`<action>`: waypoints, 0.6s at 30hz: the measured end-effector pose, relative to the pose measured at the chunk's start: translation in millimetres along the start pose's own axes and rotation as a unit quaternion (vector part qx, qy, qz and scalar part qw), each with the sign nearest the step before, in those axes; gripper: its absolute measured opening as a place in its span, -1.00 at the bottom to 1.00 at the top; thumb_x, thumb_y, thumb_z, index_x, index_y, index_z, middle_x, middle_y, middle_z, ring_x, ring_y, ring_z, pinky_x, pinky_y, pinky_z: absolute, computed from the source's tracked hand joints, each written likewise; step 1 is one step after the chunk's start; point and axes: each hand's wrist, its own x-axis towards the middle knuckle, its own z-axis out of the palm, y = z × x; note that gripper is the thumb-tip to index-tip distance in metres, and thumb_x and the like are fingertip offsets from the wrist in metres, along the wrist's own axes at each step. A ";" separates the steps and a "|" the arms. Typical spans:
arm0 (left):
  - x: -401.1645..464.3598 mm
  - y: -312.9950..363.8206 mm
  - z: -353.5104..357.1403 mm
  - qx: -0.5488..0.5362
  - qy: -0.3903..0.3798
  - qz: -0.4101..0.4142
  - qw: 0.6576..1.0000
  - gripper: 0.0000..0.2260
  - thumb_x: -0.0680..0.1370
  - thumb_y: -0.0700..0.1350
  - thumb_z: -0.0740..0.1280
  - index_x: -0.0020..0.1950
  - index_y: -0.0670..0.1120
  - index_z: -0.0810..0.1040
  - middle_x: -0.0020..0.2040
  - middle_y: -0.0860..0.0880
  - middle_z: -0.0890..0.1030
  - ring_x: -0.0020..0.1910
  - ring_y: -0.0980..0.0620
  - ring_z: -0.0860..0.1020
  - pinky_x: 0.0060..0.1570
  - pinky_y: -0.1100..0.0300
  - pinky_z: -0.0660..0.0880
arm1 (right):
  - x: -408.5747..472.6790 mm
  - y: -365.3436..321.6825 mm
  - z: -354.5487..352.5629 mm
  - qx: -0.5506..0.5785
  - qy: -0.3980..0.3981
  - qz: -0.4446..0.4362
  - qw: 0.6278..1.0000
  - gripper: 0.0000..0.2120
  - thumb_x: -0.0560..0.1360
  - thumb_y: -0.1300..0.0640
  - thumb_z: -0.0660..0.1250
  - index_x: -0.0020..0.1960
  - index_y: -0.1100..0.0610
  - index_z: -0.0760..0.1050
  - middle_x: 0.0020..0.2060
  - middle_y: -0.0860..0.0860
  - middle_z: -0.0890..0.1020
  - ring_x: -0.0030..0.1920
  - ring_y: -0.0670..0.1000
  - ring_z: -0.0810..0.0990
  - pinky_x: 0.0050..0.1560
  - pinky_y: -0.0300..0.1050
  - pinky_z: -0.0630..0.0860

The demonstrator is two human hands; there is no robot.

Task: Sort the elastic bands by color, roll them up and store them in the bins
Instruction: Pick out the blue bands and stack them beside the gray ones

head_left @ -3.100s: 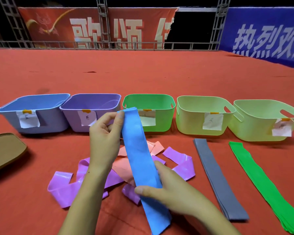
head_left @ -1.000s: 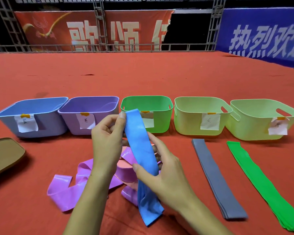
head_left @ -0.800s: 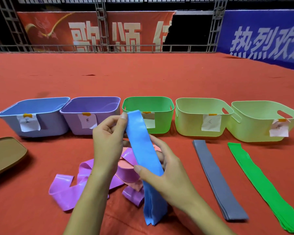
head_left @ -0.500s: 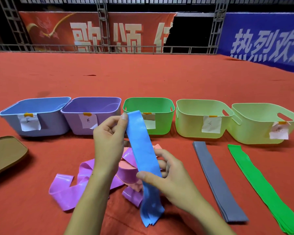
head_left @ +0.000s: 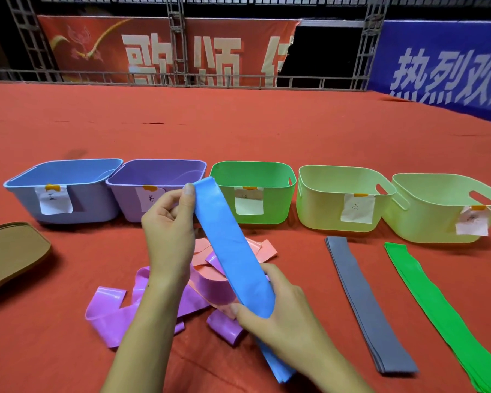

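blue band [head_left: 233, 251]: its lower stretch is hidden behind the right hand [head_left: 278, 316], only the tip showing below the wrist
purple bands [head_left: 111, 313]: partly covered by the left hand [head_left: 167, 234] and forearm
pink bands [head_left: 262, 249]: mostly hidden behind the blue band (count unclear)
green band [head_left: 442, 316]: right of the right hand, near end cut off by the picture's edge
brown lid [head_left: 9, 251]: left of the left hand, cut off at the edge
bin labels [head_left: 356, 208]: handwriting too small to read

The left hand [head_left: 167, 236] pinches the top end of the blue band [head_left: 233, 251]; the right hand [head_left: 278, 316] grips it lower down. Purple bands [head_left: 111, 310] and pink bands [head_left: 262, 248] lie tangled beneath. The grey band [head_left: 363, 302] and green band [head_left: 437, 310] lie flat before five bins [head_left: 253, 168].
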 end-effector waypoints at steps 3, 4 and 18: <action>2.2 -5.6 -1.1 0.004 0.003 -0.005 1.000 -0.70 0.72 -0.03 0.37 0.04 -0.27 0.67 -0.22 -0.18 0.63 -0.25 -0.06 0.64 -0.37 0.13 0.61 | -0.6 3.2 -4.3 0.032 -0.031 0.012 0.999 -0.39 0.31 -0.29 0.63 0.27 -0.22 0.49 0.03 -0.19 0.73 -0.13 -0.06 0.72 0.00 0.09 0.67; 2.6 -7.5 -1.3 0.005 0.003 -0.007 1.000 -0.70 0.72 -0.03 0.37 0.04 -0.27 0.67 -0.23 -0.17 0.64 -0.26 -0.05 0.64 -0.37 0.14 0.61 | -0.6 4.5 -5.8 0.045 -0.036 0.014 0.998 -0.40 0.29 -0.27 0.65 0.25 -0.21 0.51 0.01 -0.16 0.74 -0.18 -0.01 0.72 -0.06 0.12 0.68; 13.0 -31.7 -12.8 0.018 -0.038 -0.068 0.997 -0.76 0.71 -0.05 0.36 0.05 -0.23 0.65 -0.15 -0.13 0.75 -0.17 -0.05 0.72 -0.33 0.12 0.64 | -5.9 18.0 -30.1 0.106 -0.218 0.009 0.970 -0.44 0.63 0.02 0.44 0.52 -0.29 0.29 0.21 -0.09 0.71 0.15 -0.07 0.71 0.21 -0.04 0.62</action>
